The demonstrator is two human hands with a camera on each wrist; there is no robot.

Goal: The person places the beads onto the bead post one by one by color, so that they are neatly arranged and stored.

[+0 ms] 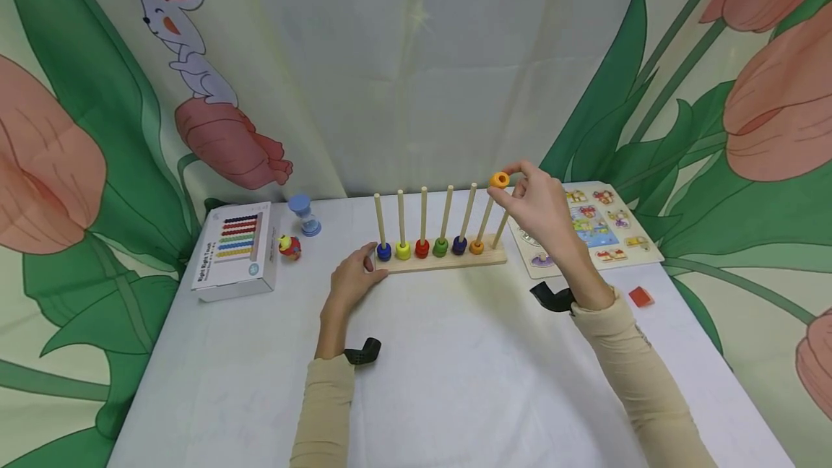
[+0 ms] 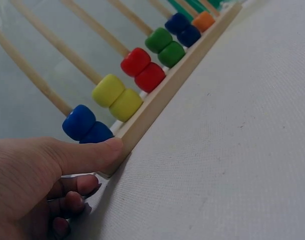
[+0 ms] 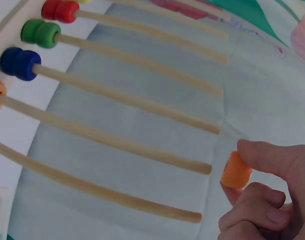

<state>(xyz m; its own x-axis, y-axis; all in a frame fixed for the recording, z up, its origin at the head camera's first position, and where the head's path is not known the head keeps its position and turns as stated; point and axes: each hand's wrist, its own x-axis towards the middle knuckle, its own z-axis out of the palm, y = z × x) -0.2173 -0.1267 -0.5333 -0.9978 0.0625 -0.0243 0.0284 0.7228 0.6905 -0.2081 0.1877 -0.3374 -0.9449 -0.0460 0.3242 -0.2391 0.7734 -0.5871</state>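
Observation:
A wooden bead rack (image 1: 448, 263) stands on the table, with several upright rods on its long base. Pairs of blue, yellow, red, green and dark blue beads sit at the foot of their rods. One orange bead (image 1: 477, 246) is on the sixth rod, and the rightmost rod (image 3: 100, 187) is bare. My left hand (image 1: 352, 280) grips the base's left end, thumb pressed on the wood (image 2: 157, 102). Between thumb and finger, my right hand (image 1: 538, 201) pinches another orange bead (image 3: 236, 171) near the sixth rod's top; a small gap separates them in the right wrist view.
At the left lie a white box (image 1: 235, 251), a blue sand timer (image 1: 305, 215) and a small red and yellow figure (image 1: 289, 247). On the right are a wooden picture puzzle board (image 1: 627, 237) and a red piece (image 1: 641, 297). A printed curtain (image 1: 442, 78) hangs behind.

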